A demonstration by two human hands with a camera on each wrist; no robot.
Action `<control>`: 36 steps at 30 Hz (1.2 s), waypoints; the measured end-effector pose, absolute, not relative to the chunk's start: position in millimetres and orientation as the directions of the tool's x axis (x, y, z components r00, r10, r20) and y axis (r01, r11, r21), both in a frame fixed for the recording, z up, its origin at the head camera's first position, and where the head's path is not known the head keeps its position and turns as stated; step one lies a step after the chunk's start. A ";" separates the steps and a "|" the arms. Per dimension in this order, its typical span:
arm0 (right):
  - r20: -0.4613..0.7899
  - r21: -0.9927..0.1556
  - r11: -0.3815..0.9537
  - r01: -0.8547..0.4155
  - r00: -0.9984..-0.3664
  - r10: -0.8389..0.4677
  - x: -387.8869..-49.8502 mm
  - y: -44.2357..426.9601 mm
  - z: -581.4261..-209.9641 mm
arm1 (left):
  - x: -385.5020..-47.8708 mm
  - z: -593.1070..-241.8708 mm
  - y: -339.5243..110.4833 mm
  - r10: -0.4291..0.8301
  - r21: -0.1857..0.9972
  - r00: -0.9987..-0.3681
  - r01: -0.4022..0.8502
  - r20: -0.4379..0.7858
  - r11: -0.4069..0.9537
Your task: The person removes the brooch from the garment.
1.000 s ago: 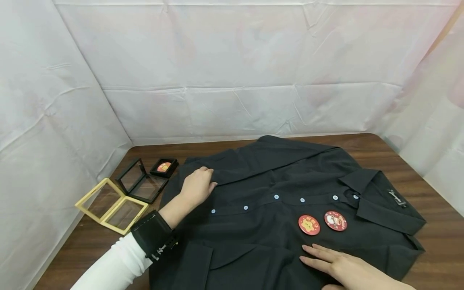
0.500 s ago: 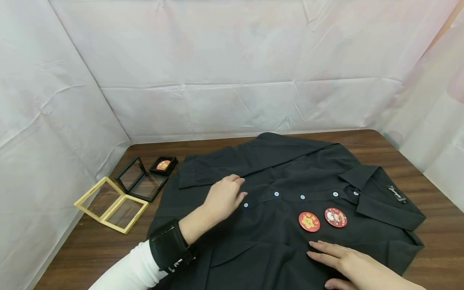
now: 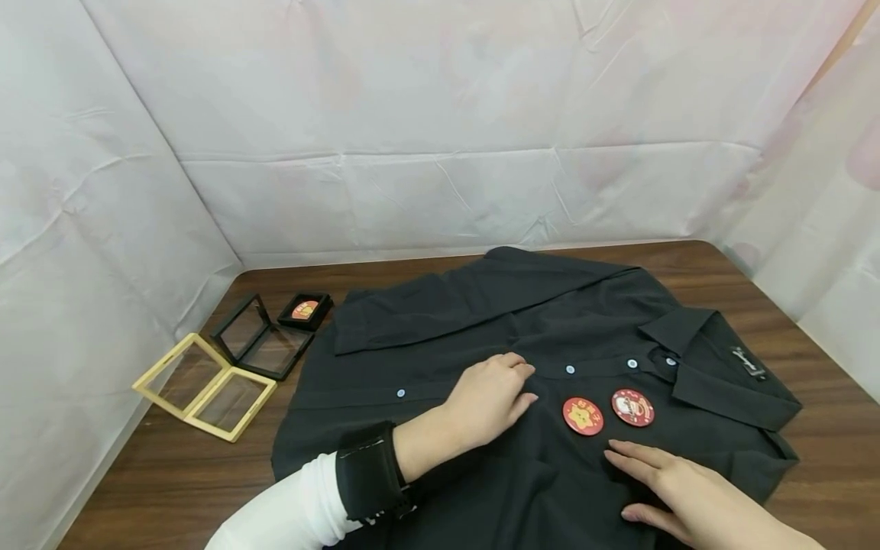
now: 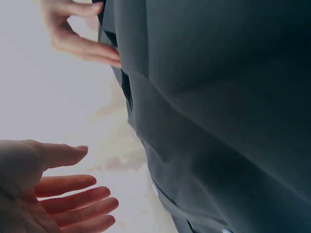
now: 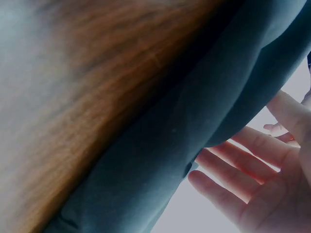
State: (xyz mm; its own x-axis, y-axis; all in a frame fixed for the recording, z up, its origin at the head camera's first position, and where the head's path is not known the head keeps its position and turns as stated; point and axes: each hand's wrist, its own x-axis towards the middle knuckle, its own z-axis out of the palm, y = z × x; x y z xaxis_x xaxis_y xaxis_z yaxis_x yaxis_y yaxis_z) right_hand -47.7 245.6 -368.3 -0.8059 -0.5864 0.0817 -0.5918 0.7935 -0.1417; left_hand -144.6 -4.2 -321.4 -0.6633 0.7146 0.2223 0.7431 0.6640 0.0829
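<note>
White cloth walls rise behind and at both sides of the dark shirt, and the brown wooden table lies beneath it. The shirt is spread out with its collar to my right. My left hand is over the middle of the shirt's front, fingers straight and slightly parted, thumb apart, nothing pinched. My right hand is over the shirt's near part toward the collar, fingers extended and spread, thumb apart, holding nothing. I cannot tell whether either set of fingertips presses the fabric. Left of the shirt, a yellow frame lies opened out; nearer to the shirt, a black frame stands hinged open, and a small black box sits beside it. Two red badges rest side by side on the shirt's front, below its row of pale buttons.
</note>
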 end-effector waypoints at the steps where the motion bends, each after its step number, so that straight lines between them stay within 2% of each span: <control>1: 0.070 -0.144 0.802 -0.579 -0.815 -0.575 -47.7 246.3 -368.4 | -143.4 -321.4 -0.8 0.723 0.081 -0.656 0.750 0.216 0.657; 5: 0.046 -0.143 0.825 -0.546 -0.837 -0.546 -47.9 249.1 -368.1 | -138.7 -322.2 12.4 0.751 0.063 -0.627 0.775 0.206 0.629; 10: 0.030 -0.159 0.819 -0.551 -0.832 -0.554 -49.7 250.8 -366.6 | -135.0 -325.3 27.4 0.785 0.032 -0.598 0.798 0.163 0.602; 17: -0.071 -0.211 0.830 -0.517 -0.839 -0.540 -52.0 251.9 -367.3 | -132.1 -335.4 42.3 0.802 0.031 -0.592 0.806 0.080 0.591; 25: -0.081 -0.209 0.828 -0.521 -0.834 -0.545 -52.2 253.7 -373.3 | -129.0 -345.6 52.0 0.826 0.035 -0.562 0.827 0.042 0.561; 36: -0.069 -0.190 0.820 -0.540 -0.826 -0.560 -52.3 253.9 -377.0 | -129.4 -357.4 63.0 0.804 -0.029 -0.594 0.804 -0.006 0.594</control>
State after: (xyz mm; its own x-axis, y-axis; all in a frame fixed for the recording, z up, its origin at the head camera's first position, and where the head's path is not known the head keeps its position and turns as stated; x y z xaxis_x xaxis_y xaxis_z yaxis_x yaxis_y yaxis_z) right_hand -52.3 253.9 -377.0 -0.8256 -0.5601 -0.0689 -0.5403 0.8197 -0.1900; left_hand -129.4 63.0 -357.4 -0.5940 0.8044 -0.0056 0.8042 0.5937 -0.0292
